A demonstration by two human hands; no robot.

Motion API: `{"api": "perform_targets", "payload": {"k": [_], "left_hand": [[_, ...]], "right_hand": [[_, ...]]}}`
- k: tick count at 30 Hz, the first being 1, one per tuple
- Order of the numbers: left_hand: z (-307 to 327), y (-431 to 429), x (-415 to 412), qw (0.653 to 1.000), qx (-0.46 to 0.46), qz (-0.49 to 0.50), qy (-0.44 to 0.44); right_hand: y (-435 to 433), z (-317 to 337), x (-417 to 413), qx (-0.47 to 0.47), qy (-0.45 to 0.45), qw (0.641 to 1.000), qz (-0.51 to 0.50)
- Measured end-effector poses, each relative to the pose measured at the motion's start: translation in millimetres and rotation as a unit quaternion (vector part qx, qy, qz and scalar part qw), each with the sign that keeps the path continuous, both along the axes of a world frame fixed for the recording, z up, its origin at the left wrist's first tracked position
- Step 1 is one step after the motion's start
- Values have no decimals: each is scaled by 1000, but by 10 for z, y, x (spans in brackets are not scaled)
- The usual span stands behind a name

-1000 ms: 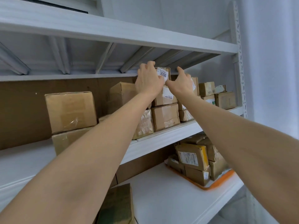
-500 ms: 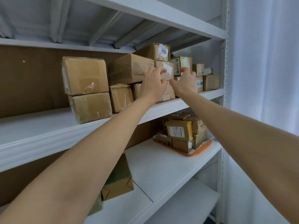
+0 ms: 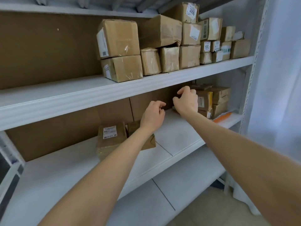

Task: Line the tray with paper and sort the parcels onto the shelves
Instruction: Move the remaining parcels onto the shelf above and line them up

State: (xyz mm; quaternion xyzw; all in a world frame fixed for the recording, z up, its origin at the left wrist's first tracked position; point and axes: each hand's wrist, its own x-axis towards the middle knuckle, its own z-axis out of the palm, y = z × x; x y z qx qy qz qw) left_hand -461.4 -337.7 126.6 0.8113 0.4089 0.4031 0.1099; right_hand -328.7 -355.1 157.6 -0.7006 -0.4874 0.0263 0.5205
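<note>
Several brown cardboard parcels (image 3: 160,46) are stacked along the upper shelf (image 3: 81,98); the topmost box (image 3: 187,12) carries a label reading 3006. On the middle shelf (image 3: 177,136) an orange tray (image 3: 223,118) at the far right holds more stacked parcels (image 3: 218,98). My right hand (image 3: 186,101) hovers just left of those tray parcels, its fingers loosely curled and holding nothing. My left hand (image 3: 153,116) is a little lower and to the left, also loosely curled and empty.
Two parcels, one labelled (image 3: 110,137) and one behind my left forearm (image 3: 147,143), lie left of centre on the middle shelf. A lower shelf (image 3: 162,201) runs beneath. The white perforated upright (image 3: 254,62) and a pale curtain (image 3: 276,79) close off the right side.
Both hands have let go of the stacked parcels on the upper shelf and dropped to the middle shelf, toward the tray. The view has tilted down.
</note>
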Motion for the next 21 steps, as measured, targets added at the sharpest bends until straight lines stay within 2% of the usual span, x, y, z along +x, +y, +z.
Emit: {"api": "perform_targets", "payload": {"k": [6,10,15,18,21], "left_hand": [[-518,125,-631,988,-115,98,-3],[-738,416,-1125,971,-157,182,-19],[-949,837,-1826,930,-228,286,-32],[-1070,1106,-2145,910,-282,295,-75],[-1155,1292,-2289,875,-361,302,-112]], "right_hand": [[150,-548,-604,-83,4,995,49],[409,-850,-1038,-132,12,989,67],[825,-1178,-1548,-236,31,962,136],[1058,-1354,-1835,-284,62,939,183],[1249,-1469,-1988,-308,109,921,211]]}}
